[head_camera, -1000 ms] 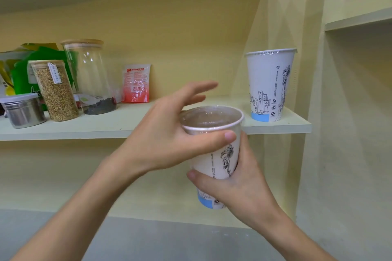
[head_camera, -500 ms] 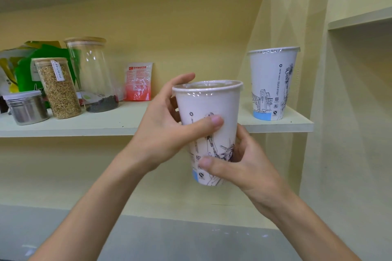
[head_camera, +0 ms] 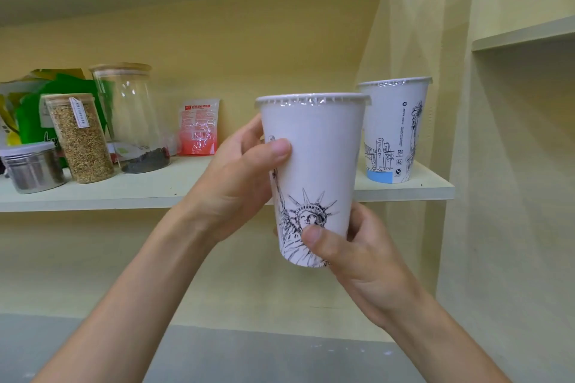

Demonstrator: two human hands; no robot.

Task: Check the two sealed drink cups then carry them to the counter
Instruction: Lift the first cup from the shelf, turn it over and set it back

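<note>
A white paper cup (head_camera: 317, 152) with a film-sealed top and a black line drawing stands upright in front of me, held up in the air by both hands. My left hand (head_camera: 239, 183) wraps its left side, thumb across the front. My right hand (head_camera: 357, 255) grips it near the base, thumb on the drawing. A second sealed cup (head_camera: 398, 130) with a blue band at its base stands on the right end of the pale shelf (head_camera: 149, 190), partly hidden behind the held cup.
On the shelf's left part stand a metal tin (head_camera: 31, 168), a grain-filled jar (head_camera: 81, 140), a tall glass jar (head_camera: 130, 115), a red-and-white sachet (head_camera: 199, 127) and green packets (head_camera: 34, 102). Yellow walls close in at the right, with another shelf (head_camera: 525, 34) higher up.
Both hands have raised the cup from tilted toward me to upright at eye level and turned it, so its sealed top no longer shows and a different drawing faces me.
</note>
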